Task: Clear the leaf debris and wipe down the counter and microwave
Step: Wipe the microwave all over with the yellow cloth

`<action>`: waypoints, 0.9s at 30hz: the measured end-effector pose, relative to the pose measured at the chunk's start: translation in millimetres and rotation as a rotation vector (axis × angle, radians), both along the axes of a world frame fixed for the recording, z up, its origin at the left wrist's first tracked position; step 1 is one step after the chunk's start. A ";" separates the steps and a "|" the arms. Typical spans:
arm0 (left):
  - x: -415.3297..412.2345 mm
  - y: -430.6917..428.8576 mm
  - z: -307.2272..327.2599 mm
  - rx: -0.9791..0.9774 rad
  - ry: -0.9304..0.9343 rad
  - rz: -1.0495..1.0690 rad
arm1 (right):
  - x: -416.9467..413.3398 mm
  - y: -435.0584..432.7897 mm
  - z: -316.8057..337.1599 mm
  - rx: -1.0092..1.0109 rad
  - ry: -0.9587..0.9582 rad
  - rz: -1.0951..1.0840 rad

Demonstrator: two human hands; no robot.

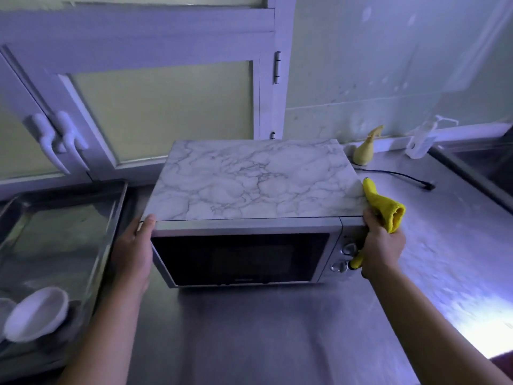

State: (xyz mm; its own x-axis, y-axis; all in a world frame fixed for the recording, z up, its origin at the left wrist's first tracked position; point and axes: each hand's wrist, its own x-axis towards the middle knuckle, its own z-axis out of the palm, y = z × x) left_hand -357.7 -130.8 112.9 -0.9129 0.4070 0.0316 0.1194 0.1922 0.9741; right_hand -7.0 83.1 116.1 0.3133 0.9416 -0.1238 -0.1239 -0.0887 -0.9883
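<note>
A microwave (249, 190) with a marble-patterned top and a dark door stands on the steel counter (277, 329). My left hand (134, 254) lies flat against its left side, thumb at the top front corner. My right hand (381, 245) is at the right front corner by the two knobs and holds a yellow cloth (384, 207), which sticks up over the corner and hangs down below the palm. No leaf debris shows on the counter.
A metal tray (63, 232) with a white bowl (36, 314) sits at the left. Behind the microwave are a window frame (166, 65), a yellow squeeze bottle (365, 151), a clear pump bottle (422, 140) and a black cable (402, 176). A sink edge (472, 176) is at far right.
</note>
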 end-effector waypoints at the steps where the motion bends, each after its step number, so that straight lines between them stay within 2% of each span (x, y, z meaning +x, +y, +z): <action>1: 3.7 -4.0 -1.6 0.001 0.006 0.002 | 3.3 0.6 2.4 0.001 -0.065 0.037; 4: 18.6 -19.0 -6.2 0.022 0.018 0.018 | 14.2 3.4 5.4 0.119 -0.350 0.128; 8: 27.3 -22.2 -1.5 -0.121 0.055 0.001 | 10.1 1.1 36.7 0.453 -0.443 0.146; 9: 29.7 -20.3 3.9 -0.181 0.141 0.002 | 5.9 1.5 47.1 0.504 -0.480 0.198; 11: 34.7 -11.0 16.9 -0.252 0.448 -0.036 | -4.4 1.8 62.5 0.491 -0.589 0.452; 12: 37.0 -2.0 23.0 -0.295 0.597 -0.094 | -8.5 0.9 63.8 0.443 -0.745 0.629; 13: 39.0 9.1 29.7 -0.362 0.690 -0.165 | -11.9 -0.8 60.8 0.402 -1.020 0.813; 14: 40.0 21.9 35.3 -0.454 0.715 -0.244 | -12.1 -1.7 54.3 0.394 -1.308 0.963; 15: 40.7 35.1 39.9 -0.568 0.701 -0.325 | -10.6 -1.4 49.1 0.425 -1.505 1.048; 16: 40.7 48.5 42.1 -0.670 0.683 -0.395 | -8.4 1.8 47.9 0.469 -1.599 1.064; 18: 38.4 72.4 39.8 -0.817 0.687 -0.475 | -6.1 15.8 54.5 0.548 -1.628 1.021; 20: 38.2 88.5 36.6 -0.899 0.711 -0.486 | -10.1 35.3 56.8 0.554 -1.570 1.074; 23: 41.3 97.3 30.8 -0.951 0.735 -0.446 | -29.7 63.1 50.3 0.499 -1.558 1.183; 27: 40.3 95.2 29.1 -0.967 0.745 -0.423 | -62.8 105.3 46.5 0.510 -1.540 1.182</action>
State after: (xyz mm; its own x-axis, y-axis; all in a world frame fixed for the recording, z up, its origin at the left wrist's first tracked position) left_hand -317.4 -35.7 142.0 -0.5976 0.8018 0.0065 0.7951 0.5915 0.1339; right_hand -69.8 188.3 162.5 -0.8074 0.5791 -0.1125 0.5899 0.7942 -0.1455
